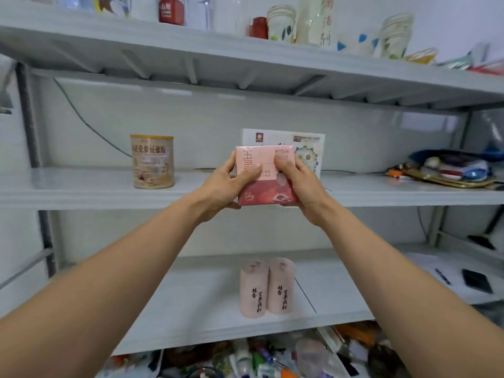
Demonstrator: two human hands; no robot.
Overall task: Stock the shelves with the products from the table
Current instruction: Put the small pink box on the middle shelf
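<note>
Left hand (222, 186), right hand (304, 184) grip one pink box (261, 193).

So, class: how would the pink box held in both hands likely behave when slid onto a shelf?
The pink box is probably stiff: its faces look flat under the left hand and right hand. Its glossy wrap may slip. Flat-sided, it should slide, not roll.

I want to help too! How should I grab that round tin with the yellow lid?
Probably hold the tin round its straight side, about halfway up, coming from the front. It stands upright on the middle shelf with bare shelf on both sides, so a grip should fit round it.
</note>
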